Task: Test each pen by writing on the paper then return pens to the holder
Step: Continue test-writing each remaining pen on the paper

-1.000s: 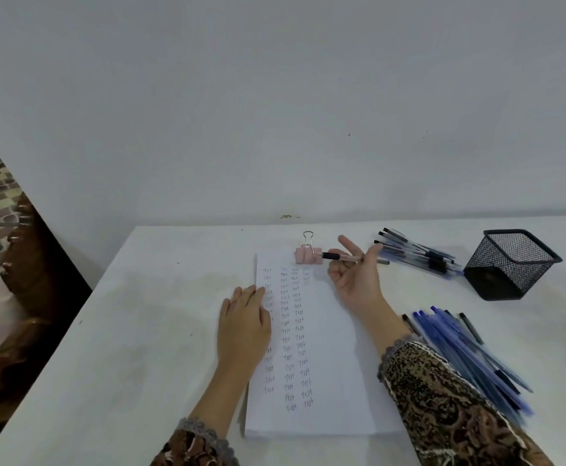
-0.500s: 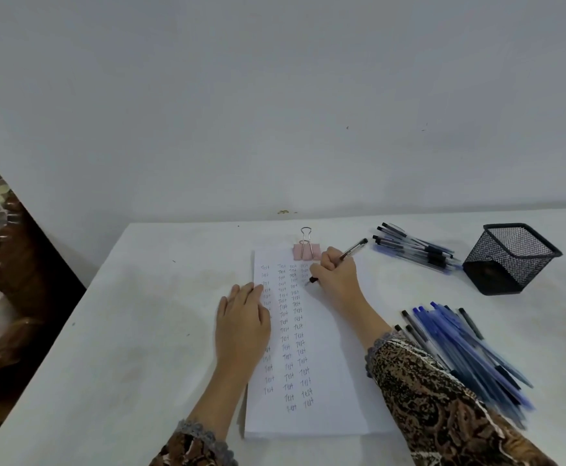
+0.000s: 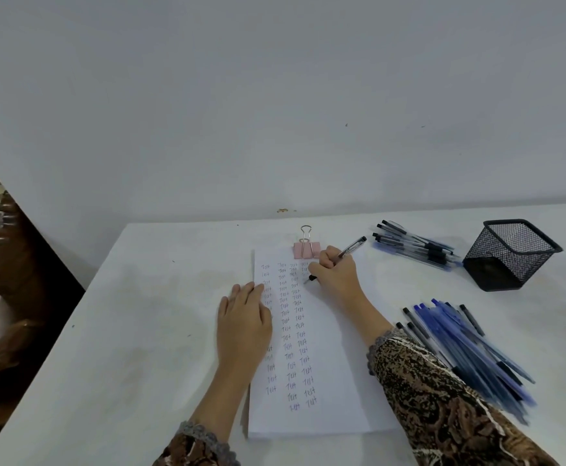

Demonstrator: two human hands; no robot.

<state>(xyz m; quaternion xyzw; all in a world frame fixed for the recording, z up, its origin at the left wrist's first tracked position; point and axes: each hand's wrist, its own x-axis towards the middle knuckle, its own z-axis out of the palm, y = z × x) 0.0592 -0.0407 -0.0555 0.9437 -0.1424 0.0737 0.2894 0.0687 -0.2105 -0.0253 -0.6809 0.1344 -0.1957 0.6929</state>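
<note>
Lowered from the raised, loose-fingered pose of a second ago, the right hand [image 3: 337, 275] is now curled round a slim clear-barrelled pen [image 3: 352, 247], which is pinched near its dark grip and slanted up to the right; its tip is set to the white paper [image 3: 335, 381] just below the pink binder clip [image 3: 306, 250], beside the top of the rightmost column of small handwritten words; the left hand [image 3: 242, 326] is kept where it was, laid flat with straight fingers on the sheet's left edge; a brown patterned sleeve [image 3: 443, 398] with a grey lace cuff is seen at the right wrist; the rectangular sheets are stacked and clamped at the top, the clip's wire loop folded back; to the right, a loose heap of blue and black stick pens [image 3: 469, 351] is spread on the matt white table [image 3: 123, 331]; farther back, a smaller bundle of pens [image 3: 416, 245] is laid just beside the black wire-mesh holder [image 3: 510, 253], which is square-mouthed, tapered toward its base and well apart from the paper.
</note>
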